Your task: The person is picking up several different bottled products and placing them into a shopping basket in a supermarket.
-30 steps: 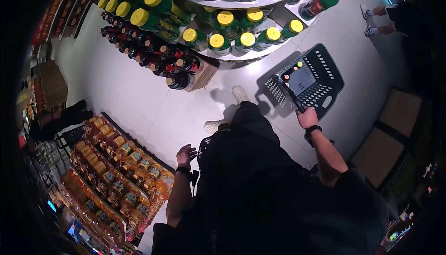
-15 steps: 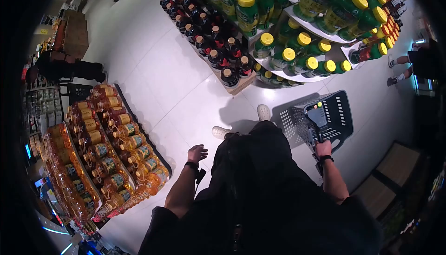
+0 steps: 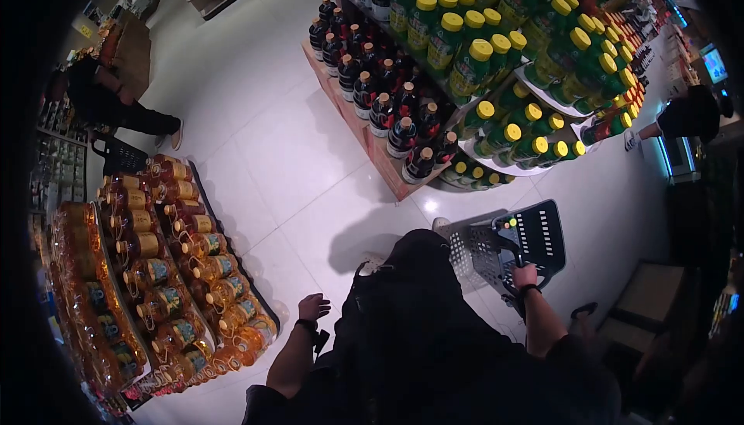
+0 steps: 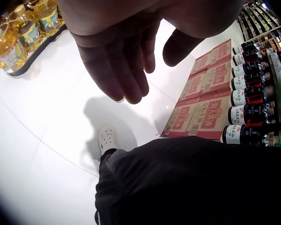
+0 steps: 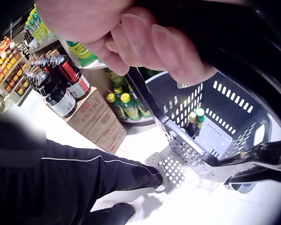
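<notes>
My right hand [image 3: 525, 275] grips the black handle of a grey shopping basket [image 3: 552, 227], which sits over the floor at my right side. In the right wrist view its fingers [image 5: 178, 51] curl round the handle, above the basket's perforated wall [image 5: 229, 93]. A bottle with a green cap [image 5: 199, 115] and a dark bottle with a pale cap [image 5: 192, 125] stand inside the basket. My left hand [image 3: 314, 307] hangs beside my leg and holds nothing. Its fingers [image 4: 126, 70] are loosely bent over the white floor in the left wrist view.
Green bottles with yellow caps [image 3: 480, 61] fill a rounded display ahead. Dark bottles [image 3: 403, 134] stand beside them on stacked cartons [image 4: 201, 98]. Amber oil bottles [image 3: 167, 301] line a low stand at left. One person [image 3: 108, 96] stands far left, another [image 3: 686, 111] at right.
The head view has shifted, and more of the bottle display and the aisle at left shows. My right hand keeps its grip on the basket handle; my left hand still hangs free.
</notes>
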Motion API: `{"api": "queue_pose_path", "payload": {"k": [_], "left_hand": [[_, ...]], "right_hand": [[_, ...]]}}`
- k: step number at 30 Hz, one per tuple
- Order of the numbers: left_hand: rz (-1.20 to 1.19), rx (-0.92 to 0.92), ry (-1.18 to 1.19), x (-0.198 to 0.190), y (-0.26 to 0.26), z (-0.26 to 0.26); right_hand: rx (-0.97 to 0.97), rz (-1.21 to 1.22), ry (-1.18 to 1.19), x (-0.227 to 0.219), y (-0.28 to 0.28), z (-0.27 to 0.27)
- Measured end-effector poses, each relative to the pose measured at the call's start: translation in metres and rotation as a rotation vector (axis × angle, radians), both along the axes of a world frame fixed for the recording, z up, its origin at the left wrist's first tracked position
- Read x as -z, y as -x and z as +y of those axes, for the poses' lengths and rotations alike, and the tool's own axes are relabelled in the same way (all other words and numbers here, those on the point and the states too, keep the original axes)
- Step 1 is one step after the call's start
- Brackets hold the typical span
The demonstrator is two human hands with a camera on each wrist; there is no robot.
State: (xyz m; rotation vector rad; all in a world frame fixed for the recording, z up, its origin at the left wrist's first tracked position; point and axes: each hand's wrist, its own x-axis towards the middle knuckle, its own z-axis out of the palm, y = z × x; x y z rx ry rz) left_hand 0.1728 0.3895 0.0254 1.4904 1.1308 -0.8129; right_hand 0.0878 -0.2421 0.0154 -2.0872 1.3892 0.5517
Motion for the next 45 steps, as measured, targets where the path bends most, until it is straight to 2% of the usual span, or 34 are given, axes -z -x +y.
{"api": "queue_pose_path", "payload": {"k": [4,6,7,8,10,11,13,17,20,21,23,25,27,30,34,38,41,45], "left_hand": [[0.015,0.032,-0.034,0.009,-0.011,0.024],[-0.124,0.350,-0.024,0.037,-0.013,0.040],[-0.187,0.489,-0.029,0.047,-0.018,0.046],[-0.186,0.478,-0.025,0.044,-0.027,0.040],[-0.182,0.457,-0.015,0.033,-0.048,0.025],[-0.148,0.302,0.026,0.030,-0.058,0.020],[-0.083,0.052,0.120,0.037,-0.078,0.027],[-0.069,0.146,0.011,0.062,-0.122,0.052],[-0.153,0.262,-0.005,0.099,-0.139,0.101],[-0.027,0.220,-0.031,0.070,-0.162,0.085],[0.001,0.223,-0.015,0.057,-0.202,0.083],[0.030,0.225,0.001,0.047,-0.237,0.083],[-0.060,0.472,-0.025,0.036,-0.268,0.079],[-0.094,0.542,-0.066,0.011,-0.314,0.048],[-0.121,0.573,-0.039,0.016,-0.360,0.024],[-0.038,0.574,-0.062,-0.005,-0.396,-0.011],[0.037,0.538,-0.054,0.007,-0.421,0.000],[0.033,0.551,-0.051,0.011,-0.470,0.029]], "right_hand": [[-0.021,0.023,0.033,0.002,-0.013,0.048],[-0.028,-0.039,0.064,-0.021,-0.031,0.075],[-0.031,-0.029,0.038,0.004,-0.025,0.073],[-0.032,-0.019,0.011,0.023,-0.016,0.074],[-0.011,-0.007,-0.039,0.022,-0.027,0.087],[-0.010,-0.006,-0.022,0.029,-0.025,0.090],[0.011,0.016,-0.031,0.011,-0.037,0.104],[0.008,0.008,-0.012,0.012,-0.054,0.124],[0.048,0.065,-0.022,0.026,-0.059,0.134],[0.057,0.049,-0.044,0.022,-0.063,0.136],[0.065,0.061,-0.051,0.003,-0.087,0.145],[0.077,0.062,-0.046,0.009,-0.090,0.157],[0.113,0.082,-0.081,-0.001,-0.098,0.168],[0.165,0.077,-0.179,-0.012,-0.115,0.176],[0.159,0.086,-0.173,-0.010,-0.135,0.187],[0.177,0.081,-0.170,-0.008,-0.136,0.199],[0.192,0.127,-0.162,-0.020,-0.153,0.216],[0.180,0.149,-0.077,-0.013,-0.170,0.257]]}}
